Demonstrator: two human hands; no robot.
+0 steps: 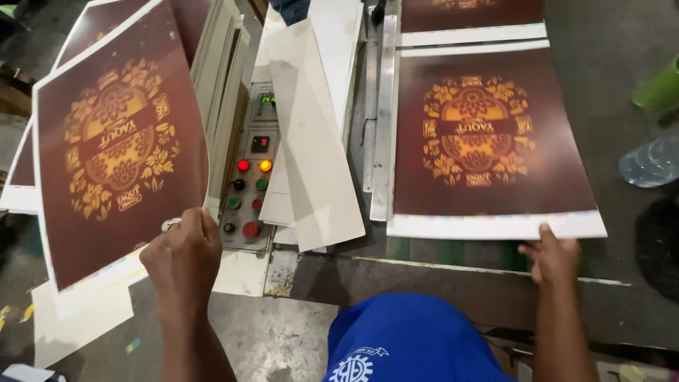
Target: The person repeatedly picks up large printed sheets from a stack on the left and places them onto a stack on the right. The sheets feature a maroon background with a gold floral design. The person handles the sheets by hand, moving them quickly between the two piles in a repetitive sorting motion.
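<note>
My left hand [182,256], a ring on one finger, grips the lower edge of a large dark maroon printed sheet [117,141] with a gold floral emblem and holds it lifted and tilted at the left. My right hand [554,256] touches the white near edge of another maroon printed sheet [488,138] that lies flat on the machine bed at the right. A metal guide rail [384,120] runs along that sheet's left side.
A control panel [249,180] with red, orange and green buttons sits in the middle. Blank white boards [315,148] lean across it. More printed sheets lie at the far left [21,170] and top right [470,14]. A plastic bottle [651,163] and a green object [661,86] sit at the right.
</note>
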